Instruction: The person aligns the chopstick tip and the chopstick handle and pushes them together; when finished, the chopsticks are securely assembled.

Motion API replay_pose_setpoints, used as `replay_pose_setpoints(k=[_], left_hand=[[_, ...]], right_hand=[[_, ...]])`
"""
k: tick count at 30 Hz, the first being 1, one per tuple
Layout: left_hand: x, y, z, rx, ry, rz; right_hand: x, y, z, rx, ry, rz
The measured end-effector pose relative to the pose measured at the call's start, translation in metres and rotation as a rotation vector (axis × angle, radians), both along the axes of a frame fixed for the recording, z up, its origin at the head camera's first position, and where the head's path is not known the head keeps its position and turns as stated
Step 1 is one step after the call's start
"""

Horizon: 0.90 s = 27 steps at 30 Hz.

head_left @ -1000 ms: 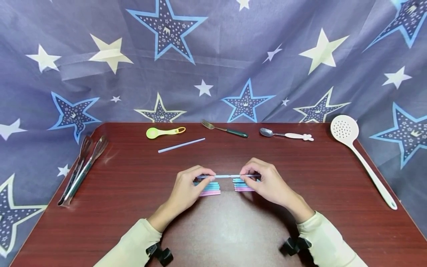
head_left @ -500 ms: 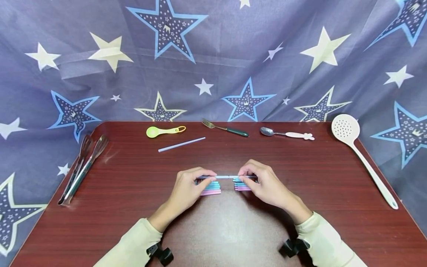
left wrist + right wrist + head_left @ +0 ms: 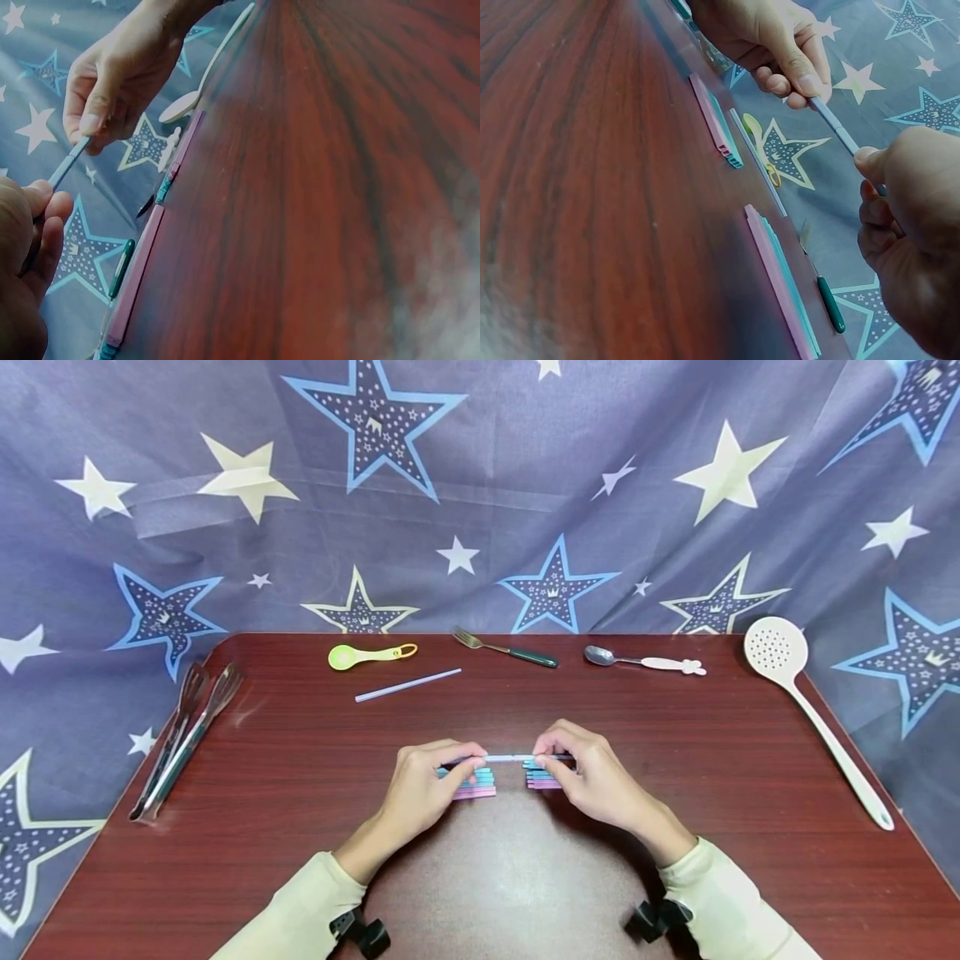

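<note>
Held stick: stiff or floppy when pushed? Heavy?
Probably stiff: the stick spans straight from left grip to right grip, no visible sag. Likely light, being so slim. If pushed sideways, it might give first at the seam visible between the grips.

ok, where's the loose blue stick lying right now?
In the head view, the loose blue stick lies left of centre on the table, just in front of the yellow-green spoon and beyond the left hand.
</note>
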State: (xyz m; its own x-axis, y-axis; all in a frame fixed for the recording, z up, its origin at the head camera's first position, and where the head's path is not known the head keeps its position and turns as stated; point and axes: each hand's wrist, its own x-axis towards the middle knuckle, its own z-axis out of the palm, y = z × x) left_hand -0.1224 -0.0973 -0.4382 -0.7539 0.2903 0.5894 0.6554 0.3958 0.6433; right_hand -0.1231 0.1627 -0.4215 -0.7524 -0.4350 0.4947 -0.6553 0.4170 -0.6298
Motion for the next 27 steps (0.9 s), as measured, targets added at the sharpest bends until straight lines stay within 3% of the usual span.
replay_pose_setpoints(k=[10,17,27], left_hand=[[0.0,0.001,-0.002,0.008,-0.002,-0.024],[0.0,0.0,-0.003,-0.04,0.002,-0.01],[-0.003,-0.007,0.013,-0.169,-0.015,0.011]], right_hand=[[0.001,-0.004,-0.006,-0.011,-0.009,-0.006],[0.0,-0.004,-0.011,-0.011,-0.03,-0.007],[-0.006,0.0,-0.01,-0.033,0.017,0.004]])
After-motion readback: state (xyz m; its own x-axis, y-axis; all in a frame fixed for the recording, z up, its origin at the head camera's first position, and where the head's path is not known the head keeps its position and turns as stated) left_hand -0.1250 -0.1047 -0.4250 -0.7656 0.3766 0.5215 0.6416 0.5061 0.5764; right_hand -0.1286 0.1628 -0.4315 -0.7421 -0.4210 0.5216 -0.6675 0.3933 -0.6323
